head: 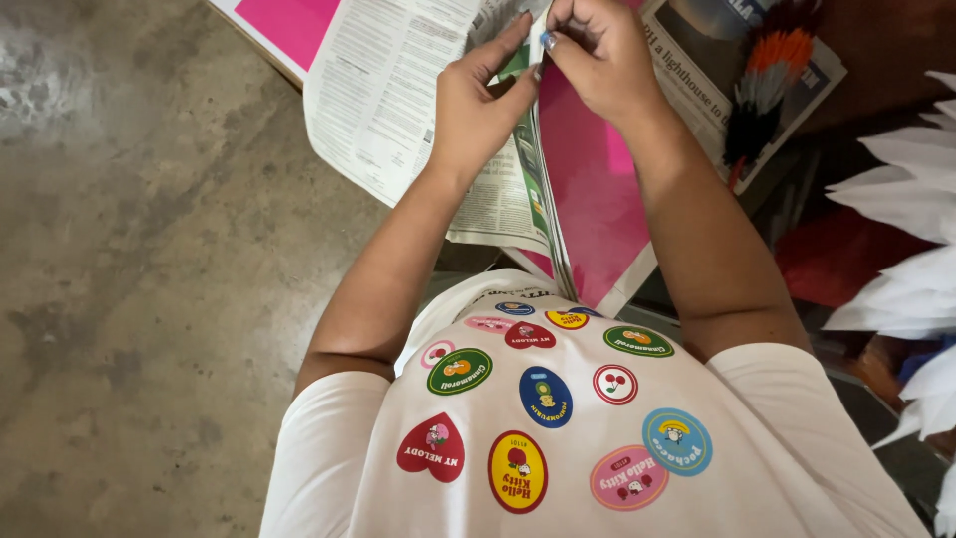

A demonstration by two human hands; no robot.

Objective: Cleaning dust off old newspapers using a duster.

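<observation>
Down on the grey concrete floor lies a wide spread of newspaper, with a bright pink sheet folded up in its middle, and off to the right sit white feathers and an orange-and-black feather on more newsprint. Over the top of the fold, the left hand pinches the paper's upright edge, thumb and fingers closed on it. Right beside it, touching, the right hand has its fingertips clamped on that same top edge of the folded newspaper.
</observation>
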